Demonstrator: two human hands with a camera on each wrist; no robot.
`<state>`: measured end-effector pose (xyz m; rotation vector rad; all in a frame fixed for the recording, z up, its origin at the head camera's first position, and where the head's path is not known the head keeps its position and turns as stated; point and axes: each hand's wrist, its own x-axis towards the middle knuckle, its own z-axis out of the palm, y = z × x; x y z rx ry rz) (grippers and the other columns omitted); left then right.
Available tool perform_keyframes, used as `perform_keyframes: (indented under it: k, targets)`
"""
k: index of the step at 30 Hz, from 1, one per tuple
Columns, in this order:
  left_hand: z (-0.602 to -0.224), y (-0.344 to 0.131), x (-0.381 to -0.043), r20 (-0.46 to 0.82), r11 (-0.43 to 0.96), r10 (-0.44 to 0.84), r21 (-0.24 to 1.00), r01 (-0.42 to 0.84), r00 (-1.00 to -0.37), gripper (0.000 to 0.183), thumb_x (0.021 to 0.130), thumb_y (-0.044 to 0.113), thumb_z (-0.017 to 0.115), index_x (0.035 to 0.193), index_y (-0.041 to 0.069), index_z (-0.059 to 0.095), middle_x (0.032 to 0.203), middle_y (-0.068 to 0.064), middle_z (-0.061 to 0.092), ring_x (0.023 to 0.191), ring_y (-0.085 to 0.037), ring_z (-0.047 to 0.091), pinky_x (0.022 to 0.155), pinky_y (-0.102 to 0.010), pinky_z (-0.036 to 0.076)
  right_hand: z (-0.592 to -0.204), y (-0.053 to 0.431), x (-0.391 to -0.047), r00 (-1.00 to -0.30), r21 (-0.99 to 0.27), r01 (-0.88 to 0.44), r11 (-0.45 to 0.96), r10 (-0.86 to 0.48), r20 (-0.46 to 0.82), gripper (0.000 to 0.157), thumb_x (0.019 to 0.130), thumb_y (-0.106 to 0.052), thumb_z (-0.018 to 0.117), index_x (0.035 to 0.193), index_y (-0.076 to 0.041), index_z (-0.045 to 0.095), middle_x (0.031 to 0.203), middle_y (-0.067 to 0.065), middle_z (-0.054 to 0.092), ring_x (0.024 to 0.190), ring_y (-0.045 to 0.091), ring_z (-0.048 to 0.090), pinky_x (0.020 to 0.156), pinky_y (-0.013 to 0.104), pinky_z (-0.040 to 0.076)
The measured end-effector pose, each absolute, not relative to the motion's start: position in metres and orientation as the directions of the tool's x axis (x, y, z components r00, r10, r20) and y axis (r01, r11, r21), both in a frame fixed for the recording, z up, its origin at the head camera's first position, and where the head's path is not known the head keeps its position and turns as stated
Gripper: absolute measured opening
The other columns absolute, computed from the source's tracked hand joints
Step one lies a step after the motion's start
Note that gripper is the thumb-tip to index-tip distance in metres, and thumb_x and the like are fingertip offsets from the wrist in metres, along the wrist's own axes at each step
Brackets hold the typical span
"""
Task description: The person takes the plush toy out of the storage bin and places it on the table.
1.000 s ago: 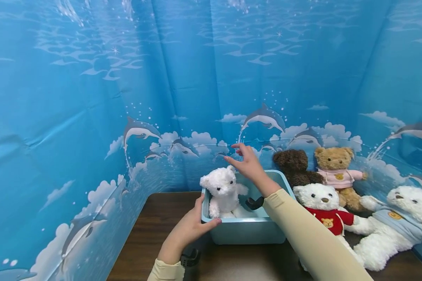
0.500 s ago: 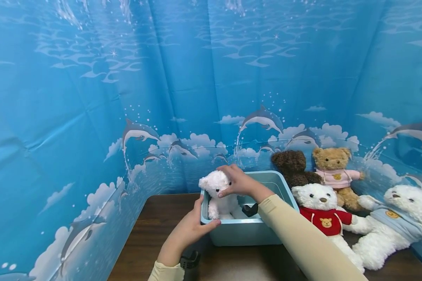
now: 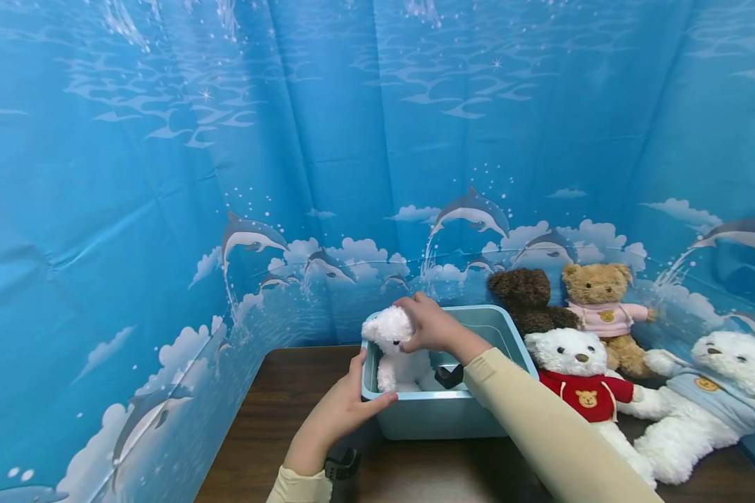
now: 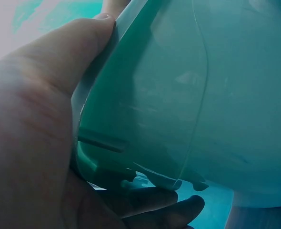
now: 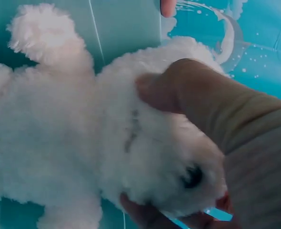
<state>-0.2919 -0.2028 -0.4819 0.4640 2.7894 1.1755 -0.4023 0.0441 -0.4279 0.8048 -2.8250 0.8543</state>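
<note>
A white teddy bear [image 3: 395,334] without clothes sits upright at the left end of a light blue plastic bin [image 3: 443,418]. My right hand [image 3: 437,327] grips the bear's head from the right, its thumb on the face in the right wrist view, where the bear's fur [image 5: 45,138] fills much of the picture. At the bin's near left corner, my left hand [image 3: 335,412] holds the rim. The left wrist view has the left thumb along the rim of the bin [image 4: 145,95] and the other fingers [image 4: 164,210] around its side.
To the bin's right are a dark brown bear [image 3: 525,300], a tan bear in a pink hoodie [image 3: 600,314], a white bear in a red hoodie [image 3: 581,391] and a white bear in a blue hoodie [image 3: 711,398]. A dolphin-printed curtain [image 3: 327,175] backs the brown table [image 3: 258,419].
My right hand has come down from above the bin and taken hold of the white bear's head. The left hand stays on the bin's rim.
</note>
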Motion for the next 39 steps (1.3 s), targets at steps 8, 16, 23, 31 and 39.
perform_keyframes:
  k: [8,16,23,31,39]
  targets:
    - [-0.485,-0.194,-0.295,0.032,0.648,0.324,0.721,0.246,-0.946,0.123,0.092,0.075,0.072,0.175,0.014,0.006,0.175,-0.017,0.037,0.15,-0.038,0.054,0.118,-0.067,0.049,-0.409,0.059,-0.381,-0.847,-0.486,-0.519,0.703,-0.348,0.401,0.09,0.082,-0.024,0.092,0.161,-0.021,0.049,0.135,0.013,0.053,0.108,0.029,0.063,0.086,0.048,0.064]
    - [-0.485,-0.19,-0.298,0.05,0.659,0.316,0.706,0.257,-0.947,0.121,0.093,0.071,0.074,0.175,0.012,0.008,0.173,-0.019,0.039,0.152,-0.038,0.053,0.121,-0.066,0.047,-0.375,0.078,-0.345,-0.757,-0.525,-0.566,0.635,-0.149,0.636,0.09,0.084,-0.027,0.09,0.163,-0.023,0.046,0.136,0.014,0.046,0.108,0.032,0.062,0.085,0.053,0.067]
    - [-0.487,-0.192,-0.299,0.042,0.665,0.296,0.709,0.237,-0.954,0.124,0.09,0.077,0.073,0.175,0.013,0.009,0.17,-0.019,0.045,0.145,-0.038,0.059,0.114,-0.066,0.053,-0.326,0.114,-0.298,-0.659,-0.551,-0.582,0.598,0.05,0.751,0.09,0.082,-0.019,0.091,0.162,-0.024,0.049,0.139,0.02,0.042,0.113,0.035,0.056,0.087,0.061,0.062]
    - [-0.487,-0.191,-0.305,0.056,0.645,0.298,0.724,0.244,-0.953,0.122,0.091,0.073,0.075,0.175,0.014,0.009,0.166,-0.019,0.048,0.139,-0.039,0.062,0.11,-0.067,0.056,-0.296,0.196,-0.228,-0.549,-0.575,-0.484,0.66,0.282,0.787,0.091,0.079,-0.009,0.093,0.158,-0.032,0.054,0.141,-0.008,0.046,0.121,0.006,0.04,0.086,0.022,0.047]
    - [-0.487,-0.198,-0.305,0.049,0.659,0.281,0.716,0.23,-0.958,0.124,0.09,0.076,0.074,0.175,0.013,0.009,0.166,-0.019,0.049,0.14,-0.038,0.062,0.111,-0.067,0.055,-0.325,0.294,-0.189,-0.497,-0.701,-0.34,0.628,0.513,0.7,0.082,0.09,-0.003,0.077,0.162,-0.026,0.046,0.139,-0.03,0.042,0.122,-0.004,0.048,0.107,0.013,0.046]
